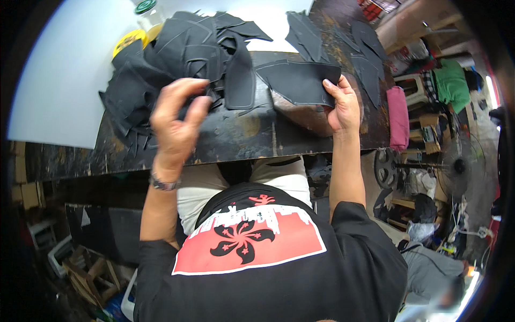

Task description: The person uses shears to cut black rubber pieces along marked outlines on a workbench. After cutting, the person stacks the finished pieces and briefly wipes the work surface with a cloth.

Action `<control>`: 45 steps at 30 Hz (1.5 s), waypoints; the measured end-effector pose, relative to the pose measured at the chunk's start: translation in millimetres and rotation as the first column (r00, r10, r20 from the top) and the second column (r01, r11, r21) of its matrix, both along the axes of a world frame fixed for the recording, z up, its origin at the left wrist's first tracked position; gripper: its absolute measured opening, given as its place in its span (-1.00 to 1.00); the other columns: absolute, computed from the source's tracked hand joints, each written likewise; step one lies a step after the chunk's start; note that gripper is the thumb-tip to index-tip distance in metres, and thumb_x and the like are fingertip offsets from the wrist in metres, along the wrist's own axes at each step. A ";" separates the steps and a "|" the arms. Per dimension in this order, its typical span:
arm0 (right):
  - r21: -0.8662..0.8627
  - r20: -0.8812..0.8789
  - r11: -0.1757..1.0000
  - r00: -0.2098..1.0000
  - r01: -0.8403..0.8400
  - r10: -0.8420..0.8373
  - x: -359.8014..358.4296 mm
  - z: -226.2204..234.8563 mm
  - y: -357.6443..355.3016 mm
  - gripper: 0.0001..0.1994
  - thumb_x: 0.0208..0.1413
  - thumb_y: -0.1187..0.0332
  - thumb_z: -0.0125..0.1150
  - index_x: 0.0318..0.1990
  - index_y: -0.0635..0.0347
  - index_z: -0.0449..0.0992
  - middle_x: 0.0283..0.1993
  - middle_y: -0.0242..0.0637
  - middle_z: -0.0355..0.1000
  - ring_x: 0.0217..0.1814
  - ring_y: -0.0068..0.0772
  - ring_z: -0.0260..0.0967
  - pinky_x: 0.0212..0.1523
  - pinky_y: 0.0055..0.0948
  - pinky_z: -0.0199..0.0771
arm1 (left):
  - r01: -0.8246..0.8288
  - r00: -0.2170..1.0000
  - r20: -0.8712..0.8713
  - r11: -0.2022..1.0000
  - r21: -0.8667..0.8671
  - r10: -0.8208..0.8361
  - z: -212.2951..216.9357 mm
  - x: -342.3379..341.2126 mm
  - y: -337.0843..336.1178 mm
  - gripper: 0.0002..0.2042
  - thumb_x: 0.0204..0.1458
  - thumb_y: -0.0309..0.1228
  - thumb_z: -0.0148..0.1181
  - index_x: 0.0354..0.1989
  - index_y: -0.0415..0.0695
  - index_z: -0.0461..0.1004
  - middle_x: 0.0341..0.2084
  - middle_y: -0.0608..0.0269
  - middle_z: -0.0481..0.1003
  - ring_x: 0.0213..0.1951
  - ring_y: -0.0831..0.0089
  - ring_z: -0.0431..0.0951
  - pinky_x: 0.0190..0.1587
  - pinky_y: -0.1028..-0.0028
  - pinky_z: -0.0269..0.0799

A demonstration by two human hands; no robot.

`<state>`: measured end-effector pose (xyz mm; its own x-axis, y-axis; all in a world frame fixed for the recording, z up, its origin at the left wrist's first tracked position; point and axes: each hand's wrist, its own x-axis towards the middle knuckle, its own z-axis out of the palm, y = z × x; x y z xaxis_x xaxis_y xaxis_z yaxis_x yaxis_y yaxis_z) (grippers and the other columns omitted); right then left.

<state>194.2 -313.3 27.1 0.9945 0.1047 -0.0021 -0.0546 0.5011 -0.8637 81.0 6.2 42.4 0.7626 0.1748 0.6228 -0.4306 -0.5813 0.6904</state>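
Note:
My right hand (343,103) pinches the right end of a flat black cut piece (301,81) with pale lines along its edges, thumb on top. Leather or fabric, I cannot tell which. The piece is raised over a brown rounded patch (306,115) on the dark table (230,137). My left hand (177,121) hovers at the near side of a big heap of similar black pieces (188,45), its fingers curved and apart from the thumb, holding nothing that I can see. One long piece (240,80) lies at the heap's right edge.
More black pieces lie in a small stack (306,35) behind my right hand and in another group (369,67) at the table's right. A green-lidded jar (147,13) and a yellow roll (129,40) stand behind the heap. A pink cloth roll (397,118) sits at the right edge.

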 end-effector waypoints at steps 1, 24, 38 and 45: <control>0.014 0.001 1.000 1.000 -0.026 0.026 -4.2 -2.1 9.7 -0.81 0.07 0.61 0.26 -0.16 0.23 0.48 -0.20 -0.26 0.55 -0.24 -0.47 0.55 -0.18 -0.48 0.63 | 0.110 0.984 -0.119 0.979 -0.170 -0.131 -3.6 -1.0 -17.0 -0.71 0.01 -0.55 0.28 -0.06 -0.20 0.55 -0.20 0.17 0.55 -0.22 0.45 0.57 -0.10 0.48 0.48; 0.160 -0.086 0.983 0.991 -0.091 0.106 -14.8 -34.6 28.4 -0.79 0.12 0.60 0.21 -0.10 0.20 0.49 -0.14 -0.23 0.56 -0.14 -0.40 0.57 -0.08 -0.36 0.65 | 0.140 0.816 -0.241 0.584 -0.799 -0.526 -60.0 23.5 -46.5 -0.50 0.12 -0.53 0.22 0.26 -0.23 0.27 -0.05 0.09 0.50 -0.07 0.42 0.57 0.04 0.49 0.48; -0.251 0.046 0.957 0.985 -0.148 0.164 -13.2 -18.2 32.9 -0.65 0.02 0.62 0.32 0.01 0.34 0.47 -0.11 -0.25 0.53 -0.12 -0.52 0.49 -0.06 -0.51 0.54 | 0.153 0.759 -0.261 0.553 -0.819 -0.596 -55.9 16.4 -41.9 -0.54 0.08 -0.57 0.24 0.20 -0.27 0.37 -0.31 0.27 0.54 -0.25 0.54 0.57 -0.06 0.54 0.49; -0.421 0.248 0.904 0.968 0.077 0.033 -6.5 -33.8 37.7 -0.69 0.06 0.58 0.32 -0.01 0.38 0.50 -0.13 -0.33 0.50 -0.13 -0.62 0.42 -0.09 -0.61 0.48 | 0.186 0.738 -0.278 0.580 -0.793 -0.616 -56.9 13.5 -43.7 -0.56 0.10 -0.62 0.19 0.19 -0.29 0.36 -0.29 0.25 0.54 -0.23 0.57 0.57 -0.06 0.57 0.50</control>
